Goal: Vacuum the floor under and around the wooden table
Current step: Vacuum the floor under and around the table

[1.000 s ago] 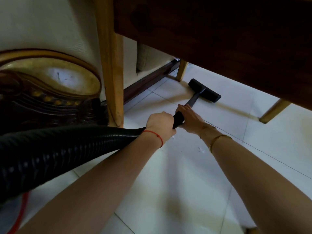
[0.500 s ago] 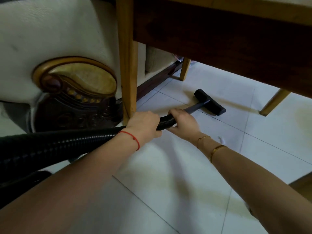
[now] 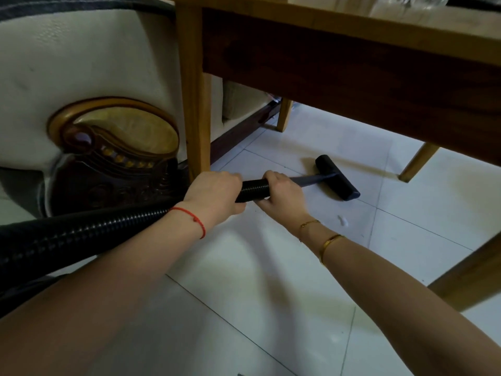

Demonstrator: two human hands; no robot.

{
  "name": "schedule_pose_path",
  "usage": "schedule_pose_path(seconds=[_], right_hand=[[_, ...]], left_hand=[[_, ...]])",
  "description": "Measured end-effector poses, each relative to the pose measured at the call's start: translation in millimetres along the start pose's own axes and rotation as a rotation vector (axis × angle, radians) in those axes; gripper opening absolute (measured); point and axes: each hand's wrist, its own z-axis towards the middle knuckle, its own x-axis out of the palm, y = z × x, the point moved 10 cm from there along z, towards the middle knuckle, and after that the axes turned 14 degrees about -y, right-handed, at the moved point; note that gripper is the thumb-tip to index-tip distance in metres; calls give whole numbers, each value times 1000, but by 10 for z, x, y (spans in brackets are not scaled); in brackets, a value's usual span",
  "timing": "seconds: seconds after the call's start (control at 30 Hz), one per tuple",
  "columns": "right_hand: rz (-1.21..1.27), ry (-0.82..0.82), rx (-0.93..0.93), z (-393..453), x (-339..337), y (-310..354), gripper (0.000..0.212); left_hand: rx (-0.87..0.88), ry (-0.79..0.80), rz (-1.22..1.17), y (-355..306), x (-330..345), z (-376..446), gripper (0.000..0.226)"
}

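Nozzle is sitting on the floor under the table, frame centre-right. Both hands are gripping the hose: left hand behind, right hand nearer the nozzle. Sofa is filling upper left.

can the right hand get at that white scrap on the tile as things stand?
Probably yes: the white scrap lies on open floor beside the right hand; it must release the hose first.

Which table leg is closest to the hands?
The tall front-left leg, rising right beside the left hand. The other legs stand farther back, beyond the vacuum head.
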Motion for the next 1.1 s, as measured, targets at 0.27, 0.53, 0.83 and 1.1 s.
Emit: schedule_pose_path(seconds=[0.27,0.53,0.83,1.1], right_hand=[[-52,-2,247,-107,-292,-1101,29],[-68,-28,335,-351,-510,-1904,25],[-65,4,268,-279,-352,-1753,27],[15,73,134,-66,65,-792,28]], left_hand=[[114,-42,-28,-859,87,639,34],[206,-71,-80,-1602,313,989,31],[153,-46,-87,-1402,357,926,32],[-3,15,-56,-529,274,421,34]])
